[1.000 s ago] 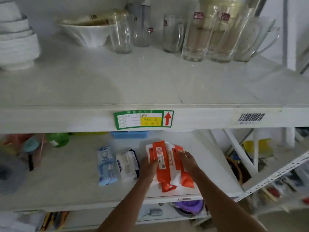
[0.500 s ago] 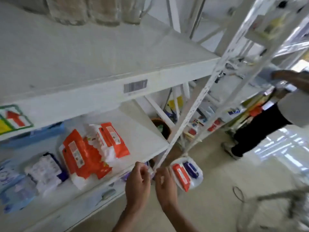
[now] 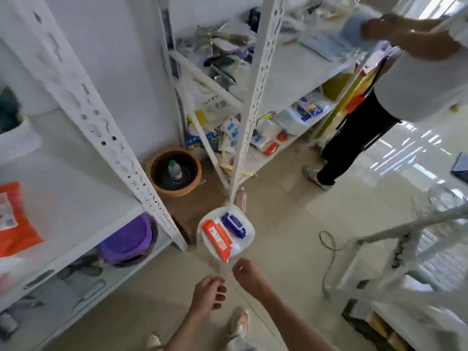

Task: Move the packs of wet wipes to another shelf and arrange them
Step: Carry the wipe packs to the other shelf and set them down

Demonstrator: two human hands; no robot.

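The white perforated-steel shelving unit (image 3: 76, 138) fills the left of the view; its middle shelf carries one orange plastic pack of wet wipes (image 3: 15, 219), cut off by the left edge. A second white shelving unit (image 3: 253, 72) stands behind, loaded with mixed goods. A second person in black trousers (image 3: 354, 138) works at that unit, well apart from the task area.

On the tiled floor (image 3: 291, 249), at the foot of the second unit's front post, sits a white round-cornered plastic tray (image 3: 247, 230). It holds two packs: an orange rectangular pack of wet wipes with a white label (image 3: 217, 238) and a dark blue pack of wet wipes with a flip lid (image 3: 233, 224), lying side by side and close together.

Both hands are low in the view, near the tray but not touching it. The left hand (image 3: 209, 293) has loosely curled fingers and appears to hold nothing. The right hand (image 3: 249, 276) is likewise loosely curled and empty as far as the view shows; motion blur limits certainty.

Step in hand, as judged: fetching the remaining packs, with the hands between shelf and tray.

Next move, as judged: lower both hands to the tray, grip one pack per hand or the orange pack first, lift clear of the rim, and carry it to the middle shelf to set it beside the pack there.
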